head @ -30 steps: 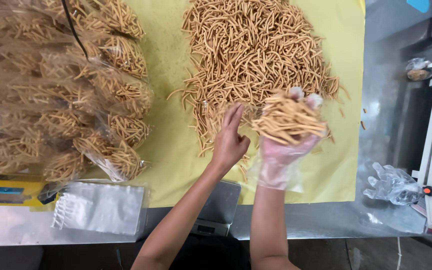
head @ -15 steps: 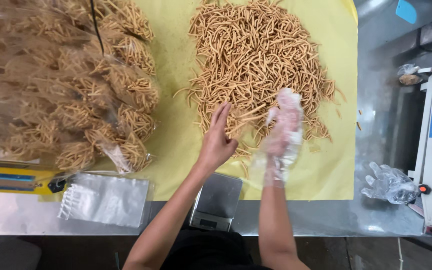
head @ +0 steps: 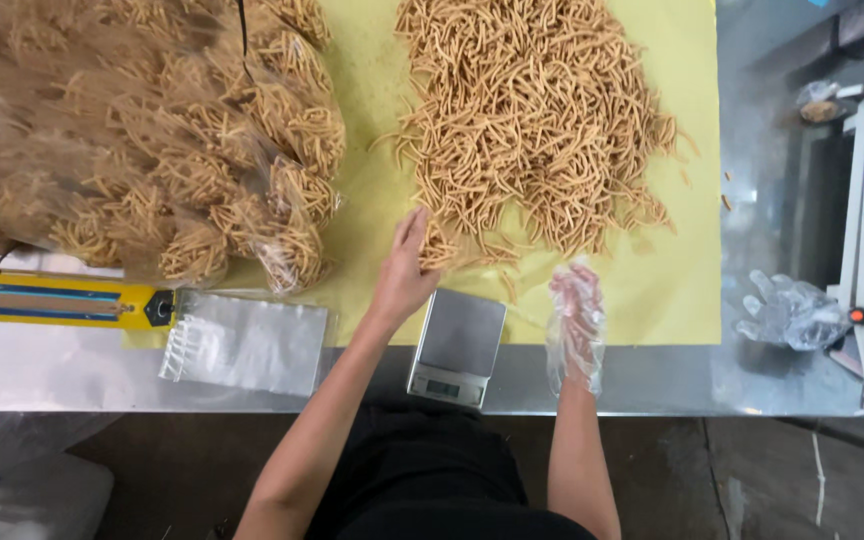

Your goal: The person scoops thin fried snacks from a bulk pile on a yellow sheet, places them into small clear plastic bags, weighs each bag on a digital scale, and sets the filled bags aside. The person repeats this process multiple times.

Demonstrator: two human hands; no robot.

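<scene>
We rest our bare left hand (head: 407, 270) at the near edge of the heap of fried snack sticks (head: 532, 115), fingers pressed together and extended, fingertips touching the nearest sticks. Our right hand (head: 574, 310), covered by a clear plastic glove, hangs open above the yellow sheet (head: 672, 290), fingers loosely spread, holding nothing. The small scale (head: 457, 347) sits between both hands at the sheet's near edge. Filled snack bags (head: 152, 140) lie piled to the left, with empty clear bags (head: 247, 343) below them, beside a yellow tool (head: 57, 300).
</scene>
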